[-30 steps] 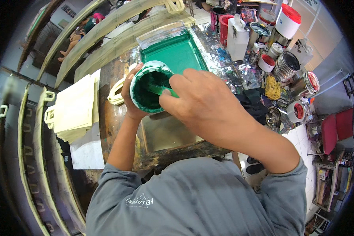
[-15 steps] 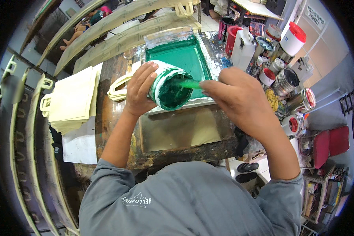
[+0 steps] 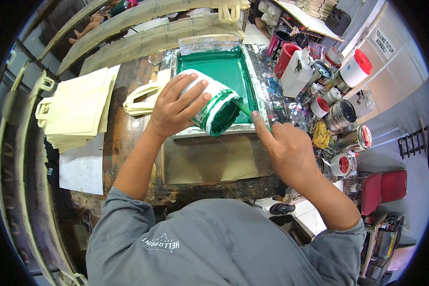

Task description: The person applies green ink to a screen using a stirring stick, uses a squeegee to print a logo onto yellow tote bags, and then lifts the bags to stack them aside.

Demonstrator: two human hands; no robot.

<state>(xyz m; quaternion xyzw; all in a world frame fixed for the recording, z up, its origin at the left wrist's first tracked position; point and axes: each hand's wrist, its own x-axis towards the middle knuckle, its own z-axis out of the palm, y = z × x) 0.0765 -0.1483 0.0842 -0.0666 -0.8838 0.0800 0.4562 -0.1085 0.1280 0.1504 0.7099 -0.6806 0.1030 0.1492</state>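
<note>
My left hand (image 3: 178,106) grips a white plastic tub (image 3: 215,96) smeared with green ink, tilted so that its mouth faces me and to the right. Fingers of my right hand (image 3: 287,145) close round a green spatula (image 3: 244,107), the index finger laid along its handle. The blade's end reaches into the tub's mouth at the rim. Behind the tub lies a screen printing frame (image 3: 258,102) with green ink spread over its mesh. Part of a cream tote bag (image 3: 140,101) shows beside the frame, its handle sticking out to the left.
A stack of cream tote bags (image 3: 76,105) lies on the worktable's (image 3: 128,138) left side. Ink tubs, cans and a white jerrycan (image 3: 298,74) crowd the right edge. Drying racks (image 3: 148,28) stand behind and to the left; a red chair (image 3: 385,188) is at the right.
The tub has tipped further over toward the right. My right hand has moved down and right, drawing the spatula from deep inside the tub to its rim.
</note>
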